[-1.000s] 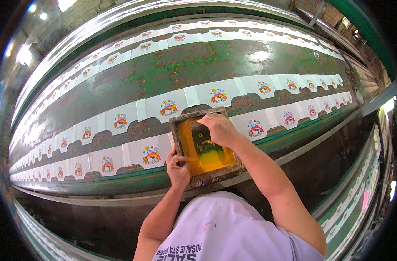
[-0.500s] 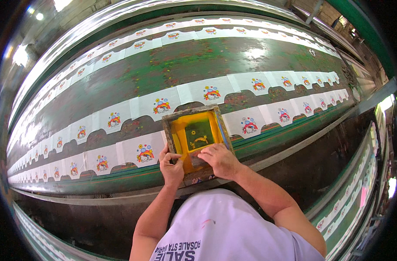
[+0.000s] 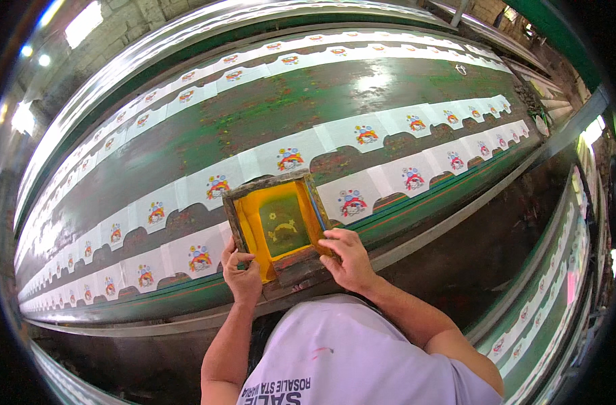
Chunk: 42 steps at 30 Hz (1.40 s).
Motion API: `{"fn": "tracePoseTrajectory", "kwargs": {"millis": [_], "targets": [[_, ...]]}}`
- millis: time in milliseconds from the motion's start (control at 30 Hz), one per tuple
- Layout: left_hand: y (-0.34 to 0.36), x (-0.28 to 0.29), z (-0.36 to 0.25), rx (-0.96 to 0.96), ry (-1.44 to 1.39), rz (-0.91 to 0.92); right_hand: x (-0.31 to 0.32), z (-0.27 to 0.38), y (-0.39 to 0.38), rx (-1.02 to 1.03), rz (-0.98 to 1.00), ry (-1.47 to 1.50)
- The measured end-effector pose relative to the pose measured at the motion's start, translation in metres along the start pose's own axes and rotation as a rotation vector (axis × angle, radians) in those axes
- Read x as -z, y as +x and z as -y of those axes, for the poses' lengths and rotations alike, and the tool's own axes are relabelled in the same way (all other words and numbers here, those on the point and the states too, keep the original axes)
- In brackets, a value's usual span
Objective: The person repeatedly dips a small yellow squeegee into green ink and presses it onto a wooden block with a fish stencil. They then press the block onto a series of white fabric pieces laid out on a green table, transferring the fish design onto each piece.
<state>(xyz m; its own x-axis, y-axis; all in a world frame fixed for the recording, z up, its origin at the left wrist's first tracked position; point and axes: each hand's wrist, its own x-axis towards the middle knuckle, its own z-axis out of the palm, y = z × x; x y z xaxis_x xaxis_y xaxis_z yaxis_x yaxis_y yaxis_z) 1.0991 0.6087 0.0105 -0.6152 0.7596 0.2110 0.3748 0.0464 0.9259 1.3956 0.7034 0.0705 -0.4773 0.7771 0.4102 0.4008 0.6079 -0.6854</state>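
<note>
A square wooden screen frame (image 3: pixel 233 223) with yellow ink and a small stencil design lies over the near row of white printed pieces (image 3: pixel 200 258) on the long green table (image 3: pixel 254 121). My left hand (image 3: pixel 242 270) is closed round the frame's lower left side. My right hand (image 3: pixel 345 260) has its curled fingers on the lower right corner, gripping it. A dark squeegee bar (image 3: pixel 291 258) lies inside the frame along the near edge, beside my right hand. The pieces show colourful rainbow cartoon prints; the one under the screen is mostly hidden.
More rows of printed pieces (image 3: pixel 290 59) run along the table's far side. Parallel tables with similar pieces stand beyond and at lower right (image 3: pixel 537 317). A metal rail (image 3: pixel 443 250) runs along the near edge. A green beam (image 3: pixel 571 47) is at upper right.
My right hand has drawn the squeegee from the screen's far side to its near side, then moved onto the frame's right corner. The yellow ink has spread differently. The view has shifted slightly.
</note>
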Motion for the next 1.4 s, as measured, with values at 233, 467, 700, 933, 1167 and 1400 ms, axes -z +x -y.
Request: {"fn": "tracePoseTrajectory", "kwargs": {"millis": [233, 467, 700, 933, 1167, 1400], "targets": [[-0.019, -0.115, -0.038, -0.019, -0.061, 0.003, 0.078, -0.083, -0.023, -0.242, -0.054, 0.134], [-0.034, -0.185, -0.048, 0.049, -0.118, 0.037, 0.140, -0.142, -0.026, -0.206, -0.024, 0.180], [-0.037, -0.197, -0.051, 0.142, -0.304, 0.004, 0.164, -0.149, -0.019, -0.129, 0.024, 0.175], [-0.037, -0.191, -0.051, 0.220, -0.242, 0.030, 0.164, -0.123, -0.003, 0.216, 0.222, 0.079], [-0.039, -0.195, -0.045, 0.220, -0.240, 0.023, 0.135, -0.107, 0.020, 0.358, 0.434, -0.187], [-0.040, -0.196, -0.056, 0.186, -0.141, 0.022, 0.140, -0.102, 0.049, 0.270, 0.568, -0.174]]}}
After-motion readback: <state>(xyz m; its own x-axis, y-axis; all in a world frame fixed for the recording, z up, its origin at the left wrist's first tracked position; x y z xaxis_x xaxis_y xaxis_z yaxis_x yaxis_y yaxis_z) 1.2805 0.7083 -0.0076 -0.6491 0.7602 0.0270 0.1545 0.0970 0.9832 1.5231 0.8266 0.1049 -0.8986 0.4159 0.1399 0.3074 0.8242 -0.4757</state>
